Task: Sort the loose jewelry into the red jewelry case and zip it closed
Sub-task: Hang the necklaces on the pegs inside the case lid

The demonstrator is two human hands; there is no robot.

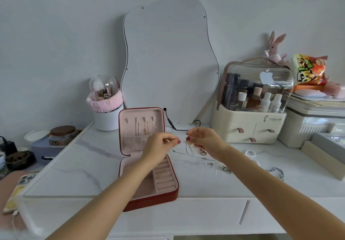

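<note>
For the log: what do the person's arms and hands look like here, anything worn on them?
Both forearms are bare as far as the frame shows: no sleeves, gloves, watch or bracelet in view. The left hand and right hand both have dark red nail polish, seen on a left fingertip and a right fingertip. No rings can be made out at this size.

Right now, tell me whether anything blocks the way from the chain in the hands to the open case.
Nothing visible does. The chain hangs from the right hand beside the red case, whose lid stands open. Only the left hand hovers over the case.
</note>
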